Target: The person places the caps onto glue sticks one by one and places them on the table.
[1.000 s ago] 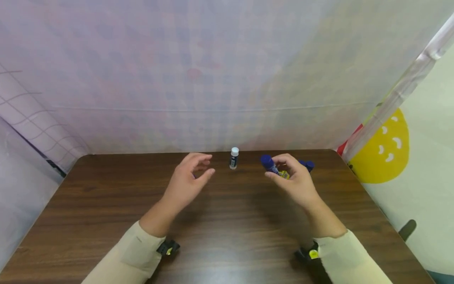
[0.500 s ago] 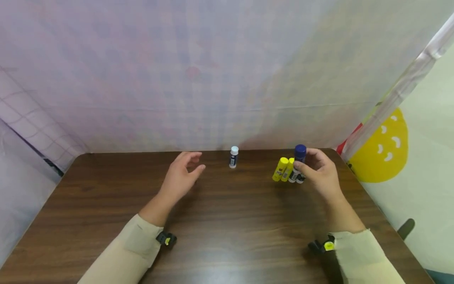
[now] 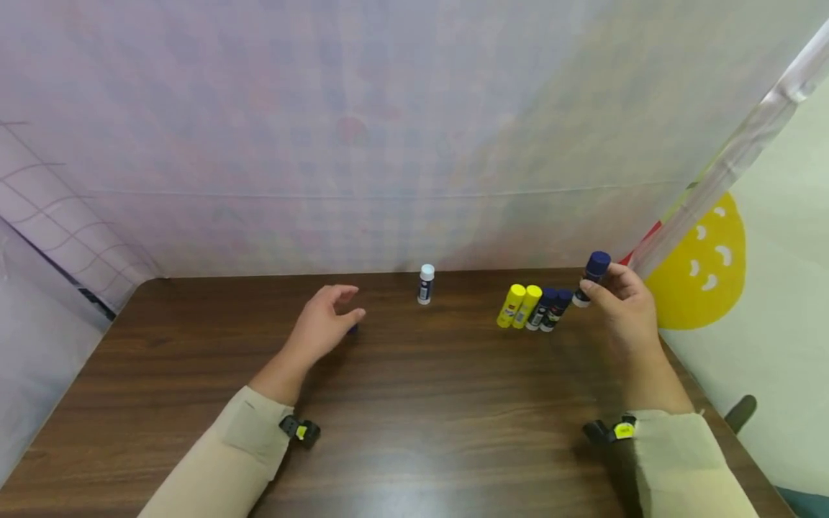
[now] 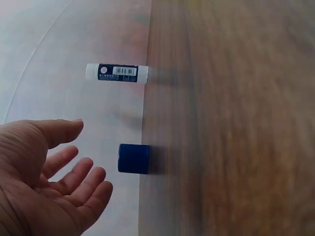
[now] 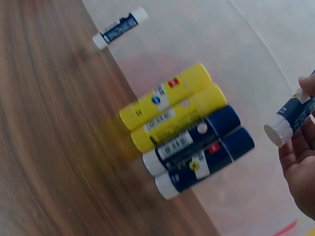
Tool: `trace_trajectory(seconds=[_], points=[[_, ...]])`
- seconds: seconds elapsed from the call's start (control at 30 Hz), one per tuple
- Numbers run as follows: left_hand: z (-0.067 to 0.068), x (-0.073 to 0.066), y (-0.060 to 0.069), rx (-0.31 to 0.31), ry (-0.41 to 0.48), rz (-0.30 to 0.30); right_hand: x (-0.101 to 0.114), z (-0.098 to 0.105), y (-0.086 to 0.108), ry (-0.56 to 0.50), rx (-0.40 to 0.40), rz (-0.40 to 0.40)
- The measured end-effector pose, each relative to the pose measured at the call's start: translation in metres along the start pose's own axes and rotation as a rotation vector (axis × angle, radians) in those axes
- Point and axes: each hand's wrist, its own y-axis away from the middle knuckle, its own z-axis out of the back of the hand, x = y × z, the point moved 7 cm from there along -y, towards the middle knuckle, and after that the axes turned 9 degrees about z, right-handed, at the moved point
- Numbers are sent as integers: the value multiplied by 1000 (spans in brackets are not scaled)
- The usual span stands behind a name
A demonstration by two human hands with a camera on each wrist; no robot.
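My right hand (image 3: 624, 309) grips a navy-capped glue stick (image 3: 592, 277) with a white base, off the table and right of a row. That row stands upright side by side: a yellow glue stick (image 5: 165, 97), a second yellow glue stick (image 5: 179, 118), a navy glue stick (image 5: 192, 140) and another navy glue stick (image 5: 205, 163). My left hand (image 3: 319, 329) hovers with loosely bent fingers and nothing in it. Near its fingertips a blue cap (image 4: 133, 159) stands on the table, mostly hidden by that hand in the head view.
A slimmer white-capped glue stick (image 3: 424, 285) with a dark label stands near the back edge, between the hands. Behind the wooden table (image 3: 401, 403) hangs a pale checked cloth (image 3: 388, 144). The table's right edge lies close to my right arm.
My right hand has carried the navy glue stick rightward, past the row, which now shows fully. My left hand has drifted slightly left. The white-capped glue stick has stayed put.
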Motion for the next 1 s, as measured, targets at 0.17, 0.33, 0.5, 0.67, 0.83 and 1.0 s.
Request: trace_trajectory(seconds=[0.17, 0.33, 0.5, 0.67, 0.83, 1.0], points=[[0, 11, -5, 50, -24, 47, -7, 11, -3, -30, 13, 4], [-3, 20, -9, 116, -26, 88, -17, 25, -3, 5, 41, -44], [-6, 25, -9, 171, -8, 96, -28, 33, -2, -14, 74, -78], [-8, 28, -8, 181, 8, 108, -41, 38, -1, -32, 108, -107], [-9, 27, -7, 187, -1, 130, -52, 41, 1, -14, 130, -134], [-10, 28, -7, 190, -10, 118, -61, 42, 5, 48, 181, -164]])
